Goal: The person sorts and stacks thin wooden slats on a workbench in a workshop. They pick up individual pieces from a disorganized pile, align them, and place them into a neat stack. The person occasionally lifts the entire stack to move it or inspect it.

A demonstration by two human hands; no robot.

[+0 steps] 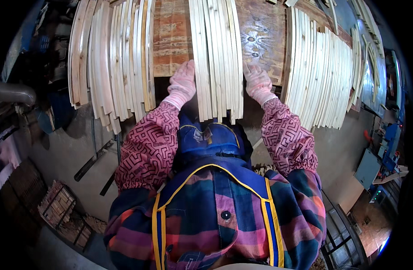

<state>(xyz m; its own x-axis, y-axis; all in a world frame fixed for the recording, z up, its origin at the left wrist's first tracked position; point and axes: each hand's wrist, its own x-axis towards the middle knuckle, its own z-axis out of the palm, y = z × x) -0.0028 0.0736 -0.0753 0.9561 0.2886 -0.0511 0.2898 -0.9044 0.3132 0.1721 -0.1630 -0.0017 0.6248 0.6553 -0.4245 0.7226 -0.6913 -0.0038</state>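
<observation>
Left hand point(182, 83): open, fingers extended along the left edge of the middle strips point(215, 63).
Right hand point(258, 83): open, touching or just beside their right edge, cannot tell which.
Middle strips: gathered between both hands; near ends seemingly not yet even.
Left strips point(125, 63), right strips point(319, 72): lying apart, apparently left for later.
Wooden board point(172, 40): beneath the middle strips.
</observation>
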